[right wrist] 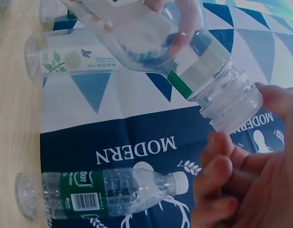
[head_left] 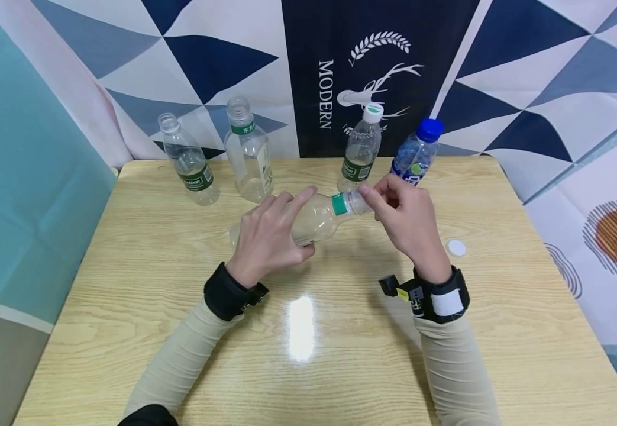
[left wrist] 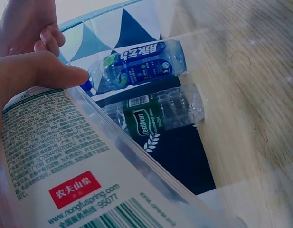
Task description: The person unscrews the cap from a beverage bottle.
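Clear bottle (head_left: 319,219) held tilted over the surface (head_left: 340,361), nearest its far edge, the left hand (head_left: 271,234) gripping the body, presumably to steady it while the right hand (head_left: 406,216) pinches the mouth (right wrist: 234,102).

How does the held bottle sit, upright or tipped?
Tipped: the held bottle lies sideways, from left hand to right hand in the head view.
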Available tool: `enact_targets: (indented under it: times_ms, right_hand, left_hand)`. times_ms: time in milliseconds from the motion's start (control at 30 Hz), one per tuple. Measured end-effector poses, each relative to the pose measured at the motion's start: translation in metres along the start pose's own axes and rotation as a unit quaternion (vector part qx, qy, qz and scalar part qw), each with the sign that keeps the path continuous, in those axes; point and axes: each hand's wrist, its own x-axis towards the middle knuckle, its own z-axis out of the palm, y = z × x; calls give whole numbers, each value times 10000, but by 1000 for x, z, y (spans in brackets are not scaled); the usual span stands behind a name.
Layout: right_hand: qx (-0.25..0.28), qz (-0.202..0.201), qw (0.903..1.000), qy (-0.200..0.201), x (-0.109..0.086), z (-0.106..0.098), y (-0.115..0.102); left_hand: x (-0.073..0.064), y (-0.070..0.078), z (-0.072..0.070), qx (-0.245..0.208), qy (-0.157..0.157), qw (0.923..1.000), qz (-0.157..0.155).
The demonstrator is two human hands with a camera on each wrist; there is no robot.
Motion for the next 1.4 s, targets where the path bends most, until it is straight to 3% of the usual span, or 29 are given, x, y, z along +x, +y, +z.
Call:
enact_targets:
  times_ms: [200,433,633,800,933,1033,1400]
  right_hand:
    - [588,-673,9958,-175,-3,-11,-19]
    - [530,-1131,9913,-427,-1,-12,3]
    - [675,-1025,9923,-190,0,-7,-7]
    - [714,-525,9960,-106,0,-8,-27]
    - [675,-162,9974,-190,-1,-10,-31]
    - [779,-240,9963,-256,-2,-11,-30]
    - [985,-1137,9876,-446,0,-20,-28]
  left_hand:
    - [0,-2,-1,-84,2,9999,-80]
    - [0,-3,-1,-75,20,10000,-62]
    - [0,-3,-1,12,-11,10000,-38]
    - [0,-3,-2,54,-9,10000,-23]
    - [1,-3,-3,36,1,10000,-11]
    - [1,-3,-3,28,3,10000,2]
    - [2,-5,-5,-45,12,10000,-71]
